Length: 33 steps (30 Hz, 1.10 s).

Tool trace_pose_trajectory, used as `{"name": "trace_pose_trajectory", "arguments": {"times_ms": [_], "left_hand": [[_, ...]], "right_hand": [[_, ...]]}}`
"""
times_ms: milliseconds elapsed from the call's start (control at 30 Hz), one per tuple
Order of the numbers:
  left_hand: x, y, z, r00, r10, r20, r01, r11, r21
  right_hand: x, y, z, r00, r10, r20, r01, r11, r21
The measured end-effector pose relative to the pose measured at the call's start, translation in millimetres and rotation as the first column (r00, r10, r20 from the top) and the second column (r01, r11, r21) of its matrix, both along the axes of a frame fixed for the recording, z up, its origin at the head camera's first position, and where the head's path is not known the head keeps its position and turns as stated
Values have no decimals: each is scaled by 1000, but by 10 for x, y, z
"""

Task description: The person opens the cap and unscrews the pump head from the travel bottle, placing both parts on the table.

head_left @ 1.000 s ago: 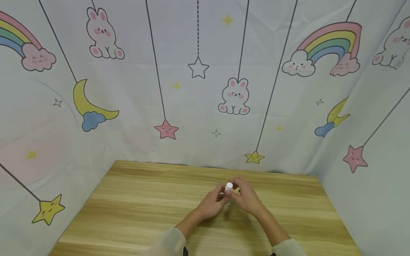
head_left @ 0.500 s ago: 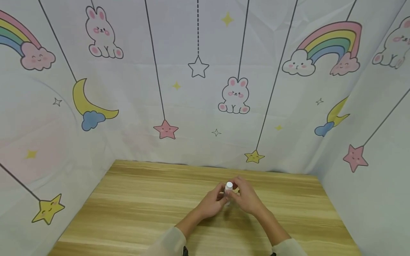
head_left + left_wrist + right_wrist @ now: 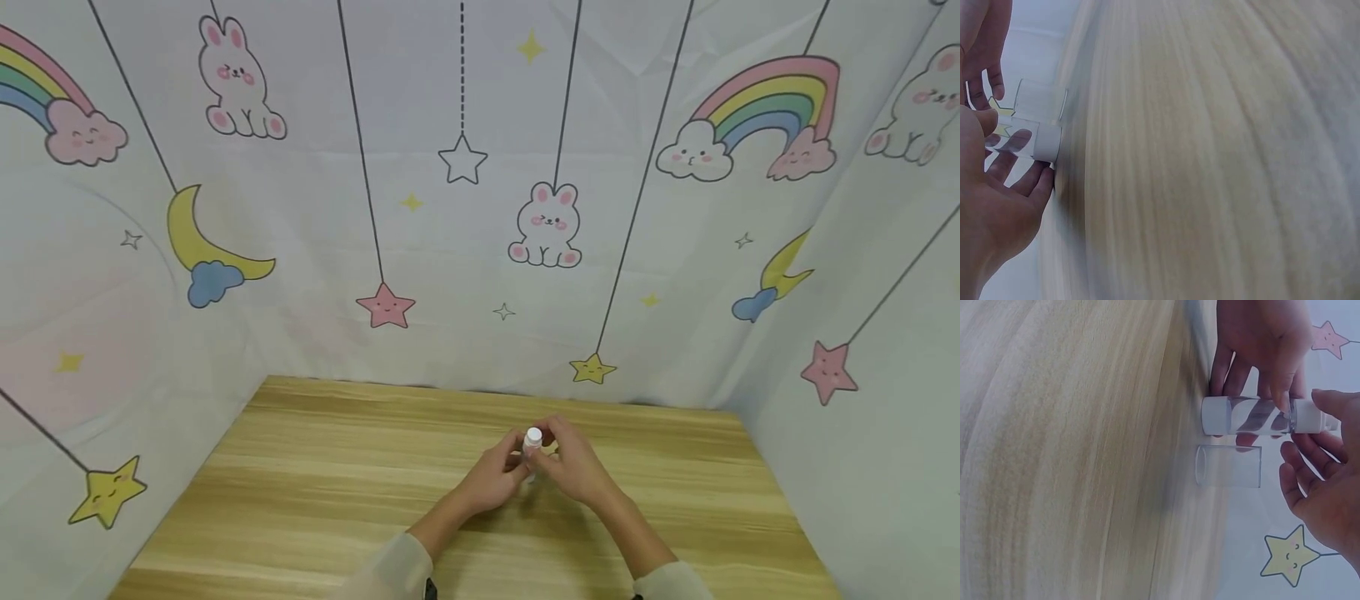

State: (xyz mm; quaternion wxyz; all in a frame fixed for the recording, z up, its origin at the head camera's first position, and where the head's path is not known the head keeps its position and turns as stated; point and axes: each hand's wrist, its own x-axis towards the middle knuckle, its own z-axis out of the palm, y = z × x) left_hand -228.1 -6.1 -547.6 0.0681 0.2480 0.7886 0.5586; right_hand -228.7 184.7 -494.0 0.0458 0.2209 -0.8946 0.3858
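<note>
A small bottle (image 3: 533, 442) stands upright on the table between both hands. In the right wrist view it has a clear body (image 3: 1260, 417), a white base (image 3: 1214, 415) and a white collar (image 3: 1308, 417) at the top, whose tip is partly hidden. My left hand (image 3: 491, 477) grips the clear body, thumb on one side and fingers round the other. My right hand (image 3: 576, 468) pinches the white collar between thumb and fingers. Beside the bottle a clear, tube-like cap (image 3: 1230, 466) stands on the table, touched by neither hand; it also shows in the left wrist view.
Both hands work over a wooden table (image 3: 360, 467) near its far side. A white cloth (image 3: 322, 250) printed with bunnies, stars, moons and rainbows hangs behind the table and along both sides. Light sleeves (image 3: 393, 571) cover the forearms.
The head view has shifted very slightly. Both hands keep their hold on the bottle, with no clear movement of it.
</note>
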Motion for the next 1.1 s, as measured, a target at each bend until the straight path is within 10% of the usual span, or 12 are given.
{"name": "trace_pose_trajectory", "arguments": {"times_ms": [1100], "left_hand": [[4, -15, 8, 1000, -6, 21, 6, 1000, 14]], "right_hand": [[-31, -37, -52, 997, -82, 8, 82, 996, -34]]}}
